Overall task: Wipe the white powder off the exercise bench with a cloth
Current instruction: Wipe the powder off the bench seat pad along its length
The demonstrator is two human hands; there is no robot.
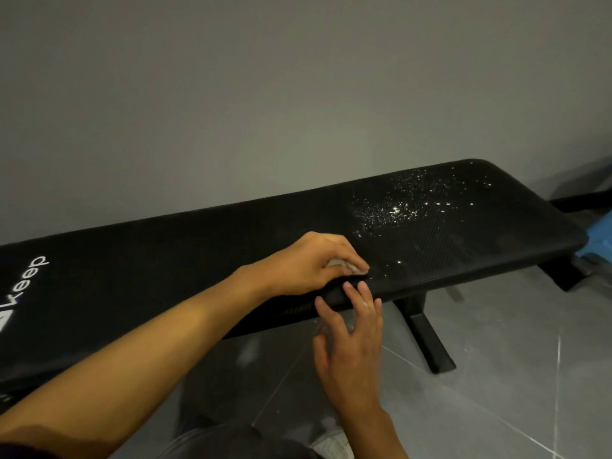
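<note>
A long black padded exercise bench [198, 253] runs from lower left to upper right. White powder [400, 207] is scattered over its right part, with a few specks near the front edge. My left hand [308, 263] rests on the pad near the front edge, fingers shut on a small pale cloth [443, 265] bunched under them; only a little of the cloth shows. My right hand [347, 339] is just below the bench's front edge, fingers spread and cupped, fingertips touching the pad's side. Some white dust clings to its fingers.
A grey wall stands close behind the bench. The bench's black leg and foot [427, 339] rest on grey floor tiles [513, 376] to the right. A blue object [599, 240] sits at the far right edge. My knees show at the bottom.
</note>
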